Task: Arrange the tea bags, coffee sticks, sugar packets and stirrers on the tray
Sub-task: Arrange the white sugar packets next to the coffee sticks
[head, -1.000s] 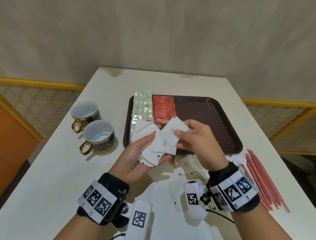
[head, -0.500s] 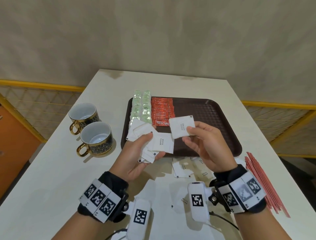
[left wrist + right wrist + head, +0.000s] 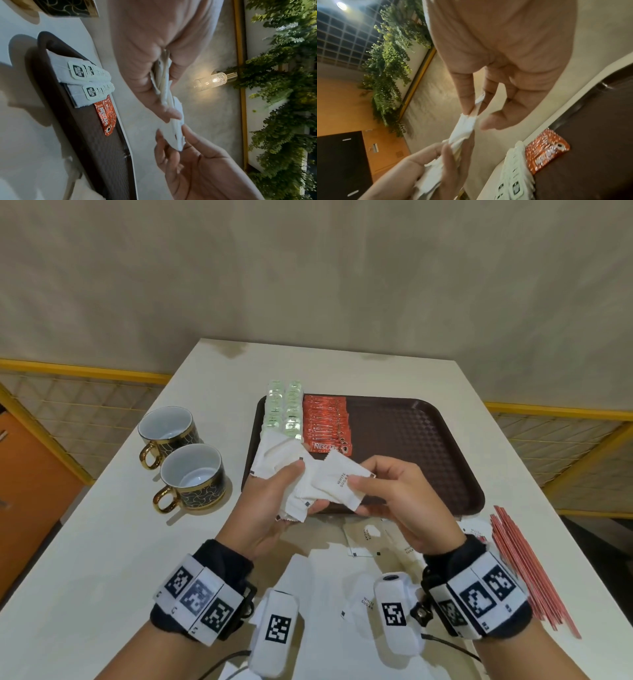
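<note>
White sugar packets point(image 3: 310, 484) fan above the brown tray's point(image 3: 428, 453) near edge; tea bags point(image 3: 284, 414) and red coffee sticks point(image 3: 327, 428) line its left; red stirrers point(image 3: 524, 566) lie right.

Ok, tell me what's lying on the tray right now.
On the tray: two rows of tea bags at its left side, then overlapping red coffee sticks beside them. The rest shows bare. The hands and held sugar packets cover its near-left corner.
</note>
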`<control>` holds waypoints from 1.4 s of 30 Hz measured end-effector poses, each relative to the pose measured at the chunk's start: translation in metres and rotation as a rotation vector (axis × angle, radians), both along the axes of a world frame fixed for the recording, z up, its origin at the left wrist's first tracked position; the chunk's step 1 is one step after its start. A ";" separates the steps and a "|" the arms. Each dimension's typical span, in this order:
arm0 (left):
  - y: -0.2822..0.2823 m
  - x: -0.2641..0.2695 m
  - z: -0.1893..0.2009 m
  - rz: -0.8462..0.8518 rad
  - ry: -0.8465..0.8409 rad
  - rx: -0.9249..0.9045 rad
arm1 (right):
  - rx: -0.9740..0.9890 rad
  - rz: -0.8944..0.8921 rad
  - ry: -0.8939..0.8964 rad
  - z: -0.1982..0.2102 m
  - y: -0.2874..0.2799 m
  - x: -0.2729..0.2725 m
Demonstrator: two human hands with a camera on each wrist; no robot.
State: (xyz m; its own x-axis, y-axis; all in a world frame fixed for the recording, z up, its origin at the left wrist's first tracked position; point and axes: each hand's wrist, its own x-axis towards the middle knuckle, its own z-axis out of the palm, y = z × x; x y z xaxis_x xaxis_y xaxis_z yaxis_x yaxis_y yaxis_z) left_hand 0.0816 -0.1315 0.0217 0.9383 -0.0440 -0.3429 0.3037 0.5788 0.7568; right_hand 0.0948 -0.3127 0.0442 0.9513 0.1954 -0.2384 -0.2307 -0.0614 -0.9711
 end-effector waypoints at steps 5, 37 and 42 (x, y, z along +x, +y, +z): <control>-0.003 -0.004 -0.003 -0.068 -0.030 0.040 | 0.041 -0.073 -0.015 -0.004 0.005 0.001; -0.031 -0.007 -0.011 -0.092 -0.151 0.102 | -0.012 -0.152 -0.005 -0.023 0.006 0.011; -0.034 0.000 -0.010 -0.074 -0.122 0.105 | -0.042 -0.114 -0.061 -0.012 0.001 0.021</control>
